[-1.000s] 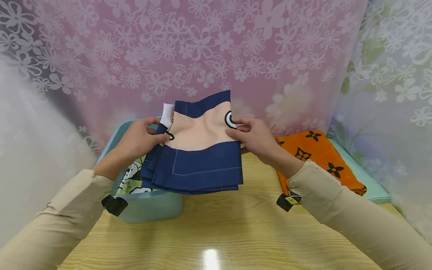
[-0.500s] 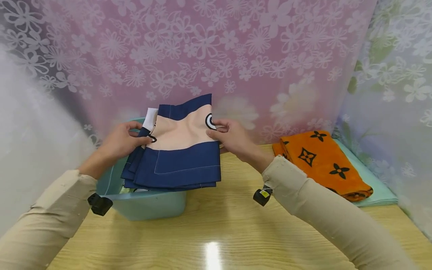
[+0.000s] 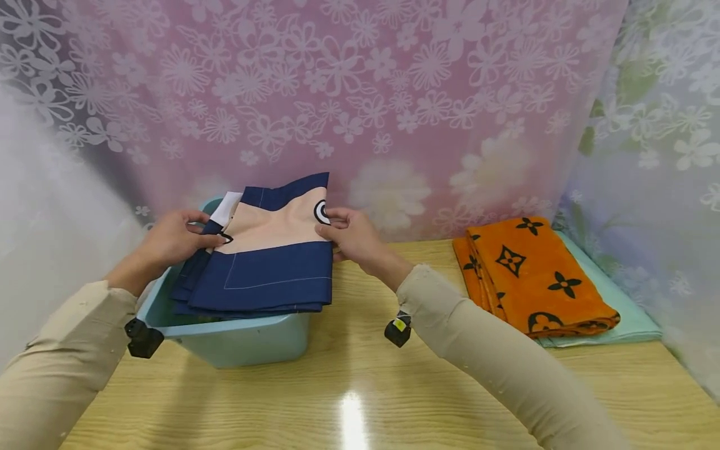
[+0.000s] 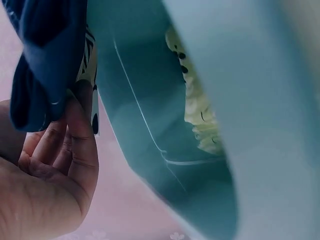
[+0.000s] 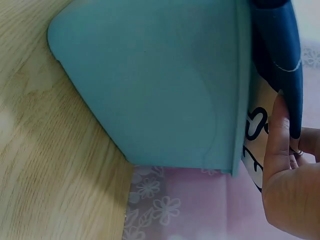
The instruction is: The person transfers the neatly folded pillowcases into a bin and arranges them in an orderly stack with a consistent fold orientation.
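Note:
A folded cloth, navy with a peach band and black-and-white print, hangs between my hands over the teal plastic bin. My left hand pinches its left edge, thumb on top, beside a white corner of the fabric. At the opposite edge my right hand grips with the thumb above and fingers beneath. In the left wrist view, a pale green printed cloth shows inside the bin. The right wrist view has the navy fold right at the bin's rim.
On the right of the wooden table lies a folded orange cloth with black motifs, on top of a mint-green folded cloth. Behind the table hangs a pink floral curtain; a pale floral one borders the right.
Both hands have carried the folded cloth leftward and lower, so it now covers most of the bin's opening. The printed cloth inside the bin is nearly hidden from the head view.

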`<state>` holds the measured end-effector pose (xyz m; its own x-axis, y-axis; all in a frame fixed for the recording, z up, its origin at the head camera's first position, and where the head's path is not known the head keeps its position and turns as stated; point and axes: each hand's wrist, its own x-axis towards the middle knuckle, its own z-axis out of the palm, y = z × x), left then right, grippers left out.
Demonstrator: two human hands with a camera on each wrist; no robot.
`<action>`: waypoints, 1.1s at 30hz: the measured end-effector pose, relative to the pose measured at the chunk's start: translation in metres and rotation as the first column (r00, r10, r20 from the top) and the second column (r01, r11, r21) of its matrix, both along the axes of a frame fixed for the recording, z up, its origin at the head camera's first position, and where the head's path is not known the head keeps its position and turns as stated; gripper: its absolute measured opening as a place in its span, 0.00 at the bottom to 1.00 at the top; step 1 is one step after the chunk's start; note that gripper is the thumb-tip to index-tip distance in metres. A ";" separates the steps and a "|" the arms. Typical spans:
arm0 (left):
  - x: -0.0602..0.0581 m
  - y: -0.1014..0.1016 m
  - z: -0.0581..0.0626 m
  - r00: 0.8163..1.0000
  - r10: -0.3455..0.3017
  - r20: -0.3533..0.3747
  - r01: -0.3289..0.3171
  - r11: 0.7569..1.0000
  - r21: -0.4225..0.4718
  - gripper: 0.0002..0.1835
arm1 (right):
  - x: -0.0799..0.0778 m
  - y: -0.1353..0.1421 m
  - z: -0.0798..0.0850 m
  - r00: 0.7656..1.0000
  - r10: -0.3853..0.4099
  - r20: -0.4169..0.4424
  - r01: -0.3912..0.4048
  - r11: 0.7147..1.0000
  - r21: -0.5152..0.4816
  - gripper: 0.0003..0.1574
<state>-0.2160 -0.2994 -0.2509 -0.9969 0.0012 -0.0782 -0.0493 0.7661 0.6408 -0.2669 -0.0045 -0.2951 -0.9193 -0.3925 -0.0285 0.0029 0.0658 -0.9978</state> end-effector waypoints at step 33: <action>-0.001 -0.041 -0.017 0.999 0.027 0.019 -0.026 0.996 -0.088 0.17 | 0.007 -0.062 0.004 0.910 0.073 -0.409 0.156 0.853 0.498 0.24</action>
